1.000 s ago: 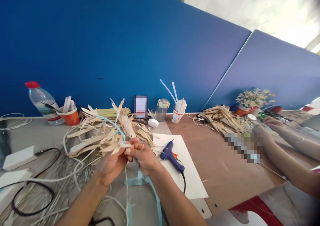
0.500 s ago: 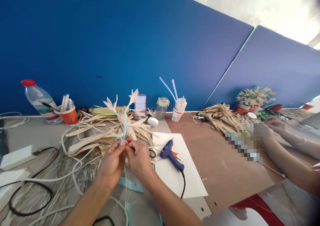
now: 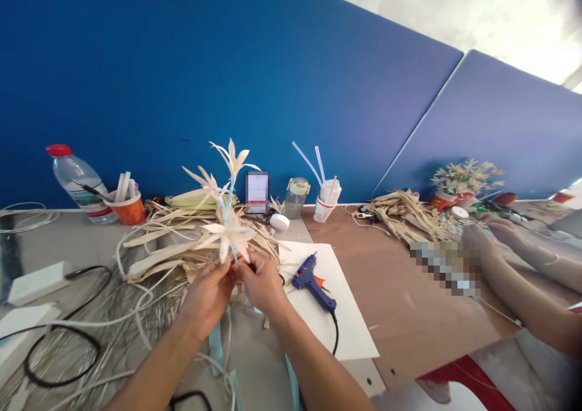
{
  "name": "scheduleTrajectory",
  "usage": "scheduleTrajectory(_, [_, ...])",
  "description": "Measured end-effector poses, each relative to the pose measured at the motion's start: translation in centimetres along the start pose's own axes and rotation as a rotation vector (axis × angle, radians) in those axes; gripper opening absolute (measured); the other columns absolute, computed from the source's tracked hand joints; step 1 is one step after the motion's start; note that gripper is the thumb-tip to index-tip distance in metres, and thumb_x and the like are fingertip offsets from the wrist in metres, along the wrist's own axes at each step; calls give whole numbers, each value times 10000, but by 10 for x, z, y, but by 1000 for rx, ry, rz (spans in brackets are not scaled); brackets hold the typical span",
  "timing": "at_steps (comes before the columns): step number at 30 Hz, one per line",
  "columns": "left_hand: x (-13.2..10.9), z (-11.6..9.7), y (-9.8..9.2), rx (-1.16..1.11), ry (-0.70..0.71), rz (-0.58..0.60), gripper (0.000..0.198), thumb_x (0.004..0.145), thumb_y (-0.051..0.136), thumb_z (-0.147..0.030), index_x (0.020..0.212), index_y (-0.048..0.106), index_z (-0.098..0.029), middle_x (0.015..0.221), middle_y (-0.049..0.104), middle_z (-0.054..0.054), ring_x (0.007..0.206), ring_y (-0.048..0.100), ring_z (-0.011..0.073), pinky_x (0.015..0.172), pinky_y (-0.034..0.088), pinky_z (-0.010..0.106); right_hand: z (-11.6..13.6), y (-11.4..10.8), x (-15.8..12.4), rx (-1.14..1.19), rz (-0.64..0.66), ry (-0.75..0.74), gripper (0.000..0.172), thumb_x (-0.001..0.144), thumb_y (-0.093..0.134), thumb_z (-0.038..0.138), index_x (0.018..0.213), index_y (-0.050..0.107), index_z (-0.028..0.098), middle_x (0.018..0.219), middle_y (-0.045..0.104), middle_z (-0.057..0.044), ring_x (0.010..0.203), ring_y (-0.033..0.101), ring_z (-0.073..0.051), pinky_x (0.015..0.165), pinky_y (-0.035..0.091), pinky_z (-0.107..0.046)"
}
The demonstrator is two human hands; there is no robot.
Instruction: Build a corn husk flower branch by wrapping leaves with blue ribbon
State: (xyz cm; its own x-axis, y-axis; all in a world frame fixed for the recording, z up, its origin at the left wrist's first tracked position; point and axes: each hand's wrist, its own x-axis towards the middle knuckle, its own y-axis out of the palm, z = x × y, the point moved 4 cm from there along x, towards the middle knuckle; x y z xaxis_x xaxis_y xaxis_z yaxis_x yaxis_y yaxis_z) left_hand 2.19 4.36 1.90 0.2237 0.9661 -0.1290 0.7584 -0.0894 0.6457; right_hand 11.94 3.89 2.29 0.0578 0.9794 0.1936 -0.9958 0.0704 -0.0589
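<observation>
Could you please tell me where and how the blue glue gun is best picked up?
Probably by its handle, from the near right: the glue gun lies on white paper with its nozzle pointing away and the handle slanting toward that side.

The left hand (image 3: 209, 293) and right hand (image 3: 266, 282) pinch a blue stem (image 3: 234, 254) bearing three pale flowers (image 3: 232, 235), seemingly dried husk.

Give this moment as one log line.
left hand grip: pinching blue-wrapped stem of pale pointed-petal flowers; right hand grip: on same stem; blue plastic glue gun: lying on rectangular white sheet
</observation>
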Motion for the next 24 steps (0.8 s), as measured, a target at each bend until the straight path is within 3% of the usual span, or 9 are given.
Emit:
scheduleTrajectory(4, [-3,0,2,148,123,-79,220,601,746,-177,815,701,-158,822,708,46,874,625,224,756,483,292,13,1,-9,-566,-118,-298,163,748,479,111,777,632,159,770,651,-82,733,570,-199,684,402,-300])
scheduleTrajectory(7, [-2,0,-2,206,143,-153,189,580,746,-168,762,696,-165,781,706,31,850,628,230,723,485,283,14,7,-13,-668,-105,-331,167,757,480,121,798,640,148,760,654,-99,716,567,-208,692,396,-318])
scheduleTrajectory(9, [-1,-1,-7,178,140,-191,160,574,750,-172,721,688,-163,750,702,31,806,634,220,689,487,276,11,9,-12,-536,-95,-242,141,764,489,146,729,626,158,725,646,-72,670,549,-182,663,393,-299])
scheduleTrajectory(12, [0,-2,-9,64,96,-160,122,588,750,-172,683,679,-145,734,694,47,724,629,180,625,490,244,1,9,-7,-97,-13,-10,143,735,528,188,596,558,170,592,570,2,550,474,-119,560,361,-244])
scheduleTrajectory(15, [0,-4,-7,-43,-35,-11,100,619,744,-181,657,673,-122,857,699,91,634,599,127,512,467,197,-6,12,-4,347,159,216,181,679,604,278,556,533,165,499,494,39,464,387,-77,497,315,-215])
scheduleTrajectory(18, [-1,-5,-6,-69,-131,130,103,632,743,-192,653,667,-126,980,685,106,544,562,94,460,460,206,-7,16,-6,544,352,377,208,611,659,339,582,564,157,487,507,37,438,378,-68,476,297,-212])
scheduleTrajectory(19, [-1,-6,-6,-61,-131,150,99,636,742,-194,655,669,-129,988,684,104,539,563,96,469,468,217,-7,16,-6,550,374,389,208,603,661,340,581,563,158,485,508,36,435,380,-69,475,297,-214])
scheduleTrajectory(21, [0,-5,-6,-42,-100,149,93,655,734,-209,681,683,-136,974,689,103,594,593,122,526,492,237,-4,13,-4,477,298,318,195,624,639,319,557,537,167,487,501,39,448,394,-76,493,318,-222])
scheduleTrajectory(24, [-1,-2,-2,-29,-28,70,159,672,732,-243,793,704,-144,943,696,92,779,628,170,662,504,247,5,1,-2,186,27,68,170,699,560,243,548,517,179,539,527,27,537,466,-107,574,378,-240])
